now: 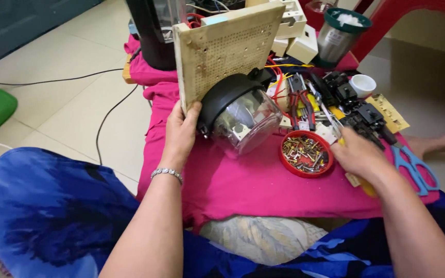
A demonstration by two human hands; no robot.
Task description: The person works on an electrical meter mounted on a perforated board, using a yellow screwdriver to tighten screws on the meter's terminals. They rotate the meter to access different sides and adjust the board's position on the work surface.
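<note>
My left hand (180, 133) grips the lower left edge of an upright cream perforated board (225, 49), to which a round black housing with a clear dome cover (240, 114) is fixed. My right hand (357, 153) rests on the pink cloth beside a red round lid full of small screws (305, 153). A yellow handle (368, 188) shows under that hand; I cannot tell whether the fingers hold it. A bracelet is on my left wrist.
Red-handled pliers (301, 105), black electrical parts (364, 116), blue scissors (413, 167), a white cup (362, 85) and a steel tumbler with a green rim (338, 36) lie on the pink cloth (248, 180). A black cable (106, 116) crosses the tiled floor at left.
</note>
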